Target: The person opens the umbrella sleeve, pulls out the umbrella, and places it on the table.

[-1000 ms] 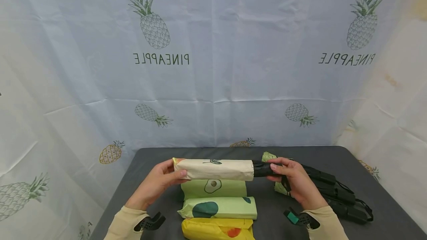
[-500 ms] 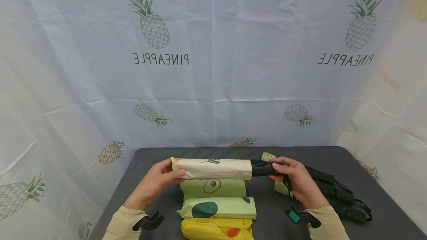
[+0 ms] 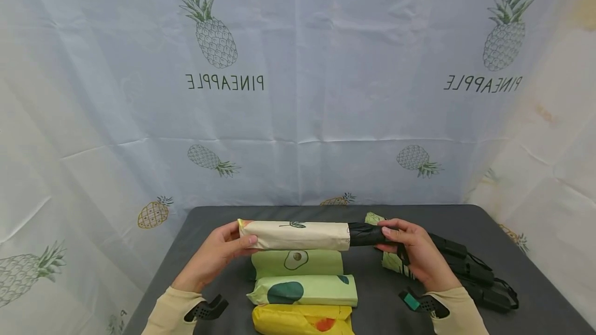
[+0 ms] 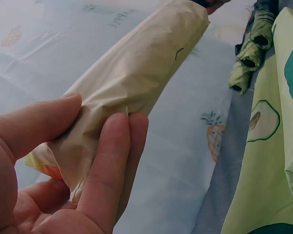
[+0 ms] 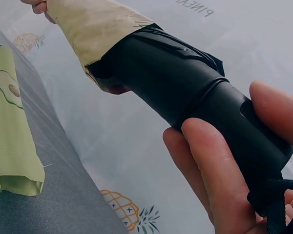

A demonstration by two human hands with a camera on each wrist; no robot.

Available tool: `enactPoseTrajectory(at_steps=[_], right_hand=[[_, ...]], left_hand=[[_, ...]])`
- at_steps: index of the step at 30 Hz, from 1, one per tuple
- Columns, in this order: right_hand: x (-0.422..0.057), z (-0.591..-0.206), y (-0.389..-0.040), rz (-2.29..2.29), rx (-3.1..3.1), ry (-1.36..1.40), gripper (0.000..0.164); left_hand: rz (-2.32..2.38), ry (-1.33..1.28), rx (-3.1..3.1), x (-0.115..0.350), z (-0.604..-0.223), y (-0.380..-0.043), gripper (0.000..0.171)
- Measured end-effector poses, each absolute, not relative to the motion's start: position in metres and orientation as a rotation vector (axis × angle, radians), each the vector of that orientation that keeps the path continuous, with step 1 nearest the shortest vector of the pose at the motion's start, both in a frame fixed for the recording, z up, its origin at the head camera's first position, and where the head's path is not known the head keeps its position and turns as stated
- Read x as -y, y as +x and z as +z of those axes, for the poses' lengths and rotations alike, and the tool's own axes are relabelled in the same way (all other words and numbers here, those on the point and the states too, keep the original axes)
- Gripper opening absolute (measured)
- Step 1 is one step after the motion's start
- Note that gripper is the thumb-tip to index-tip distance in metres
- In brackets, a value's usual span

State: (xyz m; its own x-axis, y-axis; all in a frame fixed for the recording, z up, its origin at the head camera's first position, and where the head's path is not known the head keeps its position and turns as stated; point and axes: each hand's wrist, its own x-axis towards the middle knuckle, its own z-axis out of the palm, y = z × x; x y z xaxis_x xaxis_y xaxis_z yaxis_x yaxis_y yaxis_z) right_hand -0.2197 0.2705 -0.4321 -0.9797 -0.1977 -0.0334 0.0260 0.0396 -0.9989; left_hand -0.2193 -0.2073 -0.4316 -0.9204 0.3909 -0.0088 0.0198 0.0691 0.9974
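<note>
A folded umbrella [image 3: 365,234] with a black handle sits partly inside a cream cloth sleeve [image 3: 298,235], held level above the table. My left hand [image 3: 223,249] pinches the sleeve's closed-looking left end, thumb on one side and fingers on the other, as the left wrist view shows. At the other end my right hand [image 3: 412,249] grips the black handle [image 5: 234,126] between thumb and fingers. A wrist strap [image 5: 278,200] hangs from the handle's end. Black shows between the sleeve's open edge and my right fingers. Most of the umbrella's body is hidden in the sleeve.
Below the sleeve lie a green avocado-print sleeve [image 3: 321,262], a pale green sleeve [image 3: 326,291] and a yellow sleeve [image 3: 284,319] on the dark grey table [image 3: 209,278]. Several folded umbrellas [image 3: 470,268] with black handles lie at the right. A pineapple-print curtain [image 3: 298,118] hangs behind.
My left hand has shifted slightly left with the sleeve, and my right hand slightly right with the handle. A little more black shows between them.
</note>
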Motion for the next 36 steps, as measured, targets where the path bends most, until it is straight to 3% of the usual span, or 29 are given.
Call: enactPoseTrajectory(at_steps=[36], right_hand=[[-0.286,-0.428,-0.221,-2.126,-2.1,-0.127,0.021]], left_hand=[[1.963,0.401,-2.042,0.215,-0.431,-0.222,0.061]])
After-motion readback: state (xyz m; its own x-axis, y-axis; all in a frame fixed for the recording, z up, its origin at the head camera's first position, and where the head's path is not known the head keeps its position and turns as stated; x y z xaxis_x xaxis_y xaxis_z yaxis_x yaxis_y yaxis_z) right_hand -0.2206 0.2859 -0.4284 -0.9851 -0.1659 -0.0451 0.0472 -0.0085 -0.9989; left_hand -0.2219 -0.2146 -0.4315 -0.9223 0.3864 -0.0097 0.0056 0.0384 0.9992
